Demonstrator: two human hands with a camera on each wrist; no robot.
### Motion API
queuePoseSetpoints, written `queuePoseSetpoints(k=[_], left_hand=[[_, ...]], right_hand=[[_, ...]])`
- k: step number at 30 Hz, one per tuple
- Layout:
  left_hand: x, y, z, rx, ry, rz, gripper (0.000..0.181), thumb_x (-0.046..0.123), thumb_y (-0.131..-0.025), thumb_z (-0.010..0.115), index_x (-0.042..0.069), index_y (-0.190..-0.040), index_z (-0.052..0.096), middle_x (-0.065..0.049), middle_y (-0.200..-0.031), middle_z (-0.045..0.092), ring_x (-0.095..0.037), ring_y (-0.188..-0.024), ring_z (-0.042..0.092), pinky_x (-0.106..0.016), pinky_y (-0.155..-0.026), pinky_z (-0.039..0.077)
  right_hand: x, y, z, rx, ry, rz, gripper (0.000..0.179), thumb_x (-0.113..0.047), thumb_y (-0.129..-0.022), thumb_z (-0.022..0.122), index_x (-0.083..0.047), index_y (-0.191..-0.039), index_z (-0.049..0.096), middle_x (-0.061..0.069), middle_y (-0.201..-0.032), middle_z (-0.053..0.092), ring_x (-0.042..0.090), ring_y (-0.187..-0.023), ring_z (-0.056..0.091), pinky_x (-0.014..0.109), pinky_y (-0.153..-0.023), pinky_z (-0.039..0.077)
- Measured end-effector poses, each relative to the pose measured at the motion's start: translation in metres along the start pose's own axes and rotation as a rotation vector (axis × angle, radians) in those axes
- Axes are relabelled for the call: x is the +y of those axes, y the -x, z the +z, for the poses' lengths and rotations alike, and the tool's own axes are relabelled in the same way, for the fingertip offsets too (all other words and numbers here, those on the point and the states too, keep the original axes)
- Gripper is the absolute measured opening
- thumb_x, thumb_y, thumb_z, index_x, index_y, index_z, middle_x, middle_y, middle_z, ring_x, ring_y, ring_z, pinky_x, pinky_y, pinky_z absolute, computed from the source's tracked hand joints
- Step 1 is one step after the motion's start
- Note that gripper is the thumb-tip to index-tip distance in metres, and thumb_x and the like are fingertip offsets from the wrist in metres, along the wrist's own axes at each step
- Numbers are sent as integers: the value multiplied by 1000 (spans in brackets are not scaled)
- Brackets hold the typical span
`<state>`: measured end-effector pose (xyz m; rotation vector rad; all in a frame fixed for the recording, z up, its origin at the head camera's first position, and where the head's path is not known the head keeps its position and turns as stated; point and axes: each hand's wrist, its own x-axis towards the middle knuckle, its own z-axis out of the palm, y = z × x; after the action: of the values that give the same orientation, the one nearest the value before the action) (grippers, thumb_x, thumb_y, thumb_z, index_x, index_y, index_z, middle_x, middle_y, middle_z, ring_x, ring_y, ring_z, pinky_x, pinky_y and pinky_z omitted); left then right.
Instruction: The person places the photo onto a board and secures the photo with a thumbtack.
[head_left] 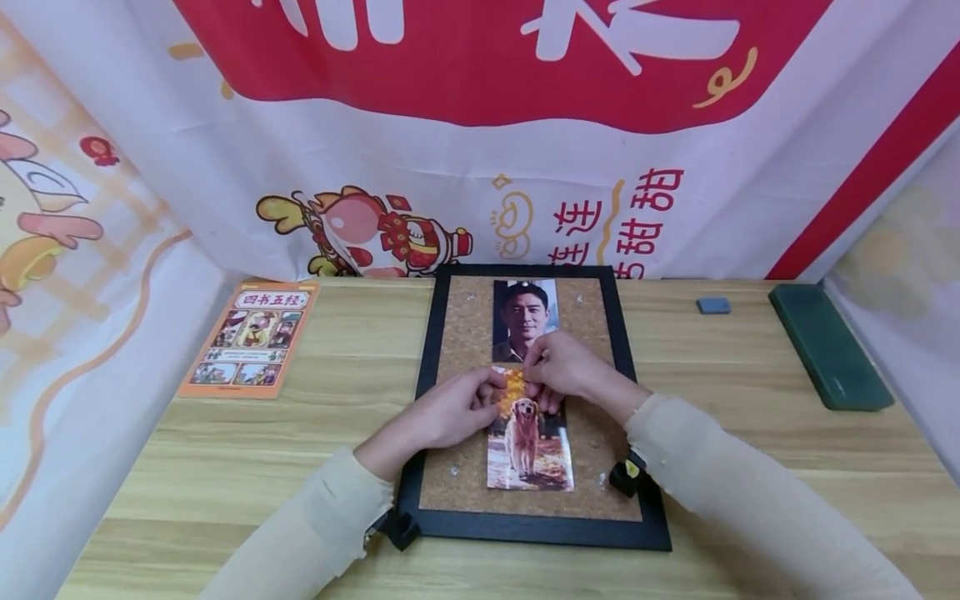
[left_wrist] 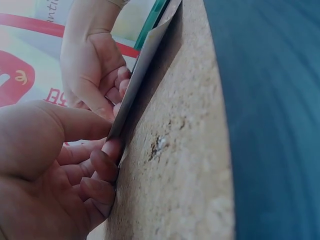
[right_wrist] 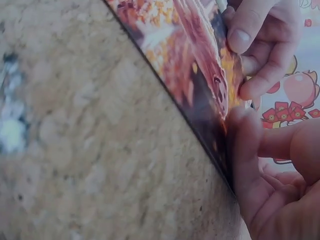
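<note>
A dog photo (head_left: 523, 446) lies on the lower middle of a framed cork board (head_left: 468, 333), just below a portrait photo (head_left: 517, 321). At its upper left edge my left hand (head_left: 453, 408) pinches the print between thumb and fingers. My right hand (head_left: 566, 367) has thumb and index finger together at the top edge, its other fingers bent over the photo's right side. I cannot tell whether a small pin is between those fingertips. In the left wrist view the print's edge (left_wrist: 142, 75) stands slightly off the cork (left_wrist: 180, 130).
Clear pins (head_left: 454, 471) stick in the board near its corners, and one (head_left: 525, 284) sits atop the portrait. An orange comic booklet (head_left: 251, 342) lies left. A blue eraser-like block (head_left: 713, 306) and a dark green case (head_left: 828, 346) lie right. Printed cloth hangs behind the table.
</note>
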<state>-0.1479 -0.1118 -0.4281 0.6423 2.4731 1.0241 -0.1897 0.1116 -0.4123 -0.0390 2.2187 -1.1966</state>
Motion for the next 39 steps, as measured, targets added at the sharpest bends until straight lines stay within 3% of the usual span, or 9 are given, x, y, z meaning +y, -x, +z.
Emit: queuePoseSetpoints(k=[4, 10, 18, 24, 30, 36, 39], left_hand=[[4, 1, 1, -21, 7, -38, 28, 13, -102, 70, 8, -129, 66, 0, -94, 64, -14, -81, 59, -29, -71, 49], [-25, -12, 12, 4, -75, -33, 31, 23, -101, 72, 19, -132, 66, 8, -94, 64, -7, -80, 59, -25, -69, 49], [-38, -15, 15, 5, -93, 4, 33, 25, -100, 74, 17, -132, 66, 7, -89, 64, -8, -75, 59, -27, -64, 47], [-44, -18, 18, -16, -92, -25, 36, 29, -99, 77, 21, -132, 66, 8, -88, 66, -8, -73, 60, -27, -63, 48], [-34, -15, 15, -31, -62, -40, 34, 28, -99, 76, 19, -131, 67, 6, -87, 66, -9, -72, 60, -28, -63, 49], [2, 2, -1, -18, 4, -49, 33, 22, -100, 74, 10, -131, 68, 1, -87, 64, -12, -72, 58, -28, -63, 46], [10, 9, -7, 9, 37, -57, 32, 20, -103, 72, 8, -132, 69, -1, -88, 65, -13, -71, 58, -28, -64, 46]], right_hand=[[5, 2, 0, 30, 79, -2, 11, -12, -106, 66, -3, -101, 66, 7, -65, 68, 14, -45, 62, 29, -43, 53], [11, 4, -1, 42, 82, -14, 15, -16, -107, 68, -3, -102, 65, 4, -57, 62, 13, -40, 57, 29, -39, 49], [11, 2, 2, 70, 106, -30, 17, -19, -105, 71, -4, -99, 67, 5, -56, 64, 14, -39, 58, 32, -39, 51], [15, 1, 1, 66, 79, -28, 18, -21, -105, 72, -4, -100, 67, 6, -58, 67, 13, -39, 59, 32, -40, 52], [16, 2, -2, 36, 36, -3, 16, -20, -107, 68, -4, -103, 67, 6, -62, 69, 14, -43, 61, 30, -42, 53], [15, 9, -5, 16, -16, -7, 15, -18, -109, 64, -3, -109, 67, 7, -64, 69, 15, -46, 62, 31, -46, 55], [15, 16, -8, 27, -17, -43, 17, -21, -110, 64, -4, -110, 67, 7, -66, 70, 16, -47, 63, 33, -48, 57]])
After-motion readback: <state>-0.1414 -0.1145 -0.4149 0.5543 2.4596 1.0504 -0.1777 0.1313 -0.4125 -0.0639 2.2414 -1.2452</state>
